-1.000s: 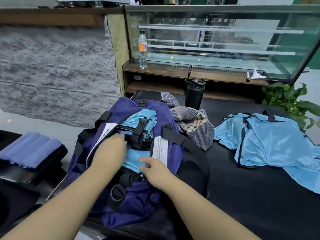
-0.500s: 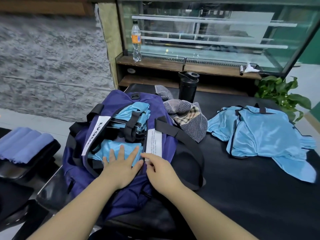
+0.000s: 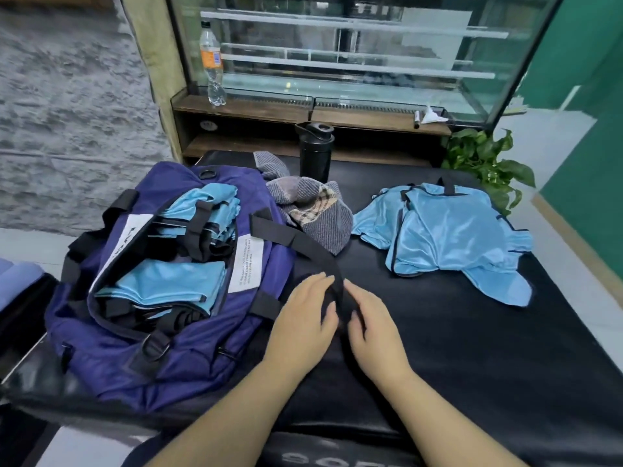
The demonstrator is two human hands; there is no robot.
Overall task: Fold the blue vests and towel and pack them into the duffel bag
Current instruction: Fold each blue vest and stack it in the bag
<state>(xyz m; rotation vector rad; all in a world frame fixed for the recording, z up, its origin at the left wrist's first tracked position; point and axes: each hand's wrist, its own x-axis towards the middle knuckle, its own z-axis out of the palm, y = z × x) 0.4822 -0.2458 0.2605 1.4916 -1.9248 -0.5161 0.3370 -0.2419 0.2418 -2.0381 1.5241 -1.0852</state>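
A navy duffel bag (image 3: 175, 332) sits open at the near left corner of the black padded counter (image 3: 472, 348), its top gaping wide. Inside it lie folded blue vests (image 3: 168, 288) stacked toward the near end, with more folded blue fabric (image 3: 212, 203) toward the far end, crossed by black webbing. A black shoulder strap (image 3: 303, 247) runs from the bag's right side out over the counter. Both hands rest just right of the bag near the front edge: the left hand (image 3: 300, 318) lies palm down with its fingers straight and slack, their tips touching the strap, gripping nothing; the right hand (image 3: 374, 325) lies beside it, fingers loosely bent and relaxed, its thumb side against the strap, also gripping nothing. A grey striped towel (image 3: 313, 210) with a plaid patch lies crumpled against the bag's far right side, unfolded. Well apart, toward the right edge of the counter, a loose heap of unfolded blue vests (image 3: 451, 241) with dark trim is spread out. A black shaker bottle (image 3: 315, 151) stands upright at the far edge behind the towel. Beyond the counter, a clear plastic bottle (image 3: 211, 62) with an orange label stands on a wooden ledge in front of a glass display case (image 3: 354, 52), and a leafy green plant (image 3: 485, 163) sits past the far right corner.
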